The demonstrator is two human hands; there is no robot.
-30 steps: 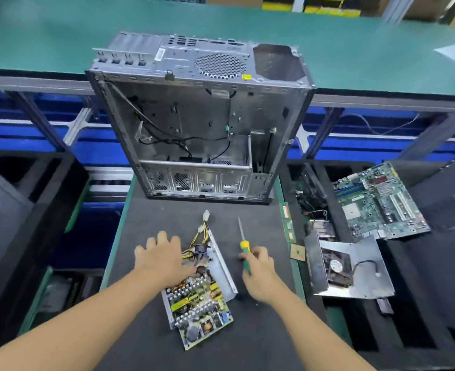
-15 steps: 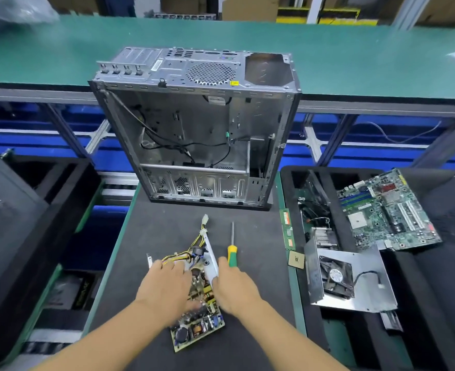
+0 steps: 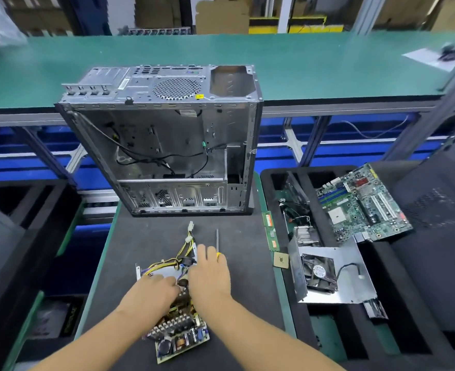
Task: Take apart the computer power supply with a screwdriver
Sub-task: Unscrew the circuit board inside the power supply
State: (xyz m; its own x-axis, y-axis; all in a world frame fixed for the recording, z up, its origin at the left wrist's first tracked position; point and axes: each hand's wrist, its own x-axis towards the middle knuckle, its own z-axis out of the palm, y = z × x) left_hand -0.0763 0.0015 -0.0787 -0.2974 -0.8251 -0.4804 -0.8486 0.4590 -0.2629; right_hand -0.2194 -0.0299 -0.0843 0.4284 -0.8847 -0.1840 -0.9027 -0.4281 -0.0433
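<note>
Computer case [image 3: 167,145] is standing at the far end of the mat [image 3: 140,236]; power supply [image 3: 167,273], board [image 3: 179,330] bared, is lying mid-mat. Left hand [image 3: 151,290] is resting on the board, grip unreadable; right hand [image 3: 210,274], fingers straight, is covering the screwdriver [image 3: 217,241] handle. Advisable: easing board out level, cables slack.

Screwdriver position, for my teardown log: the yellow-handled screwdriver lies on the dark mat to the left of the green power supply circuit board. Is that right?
Not quite. In the head view the yellow-handled screwdriver lies on the dark mat to the right of the green power supply circuit board.
</note>
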